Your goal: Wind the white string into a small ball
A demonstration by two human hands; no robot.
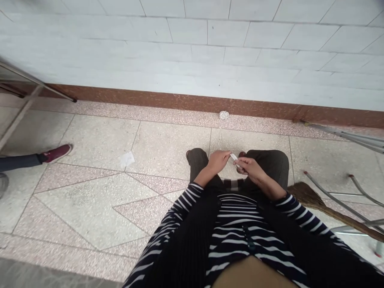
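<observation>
I am seated, looking down at my knees in dark trousers. My left hand (218, 161) and my right hand (250, 168) meet above my lap, both pinching a small white object (235, 158) between their fingertips. What the white object is cannot be made out at this size. My striped black-and-white sleeves reach to both wrists.
A crumpled white scrap (224, 115) lies by the brown skirting, and a white paper piece (127, 159) on the tiled floor. A straw broom (312, 198) and metal chair legs (345, 202) stand at right. Another person's leg and dark red shoe (57, 153) reach in from the left.
</observation>
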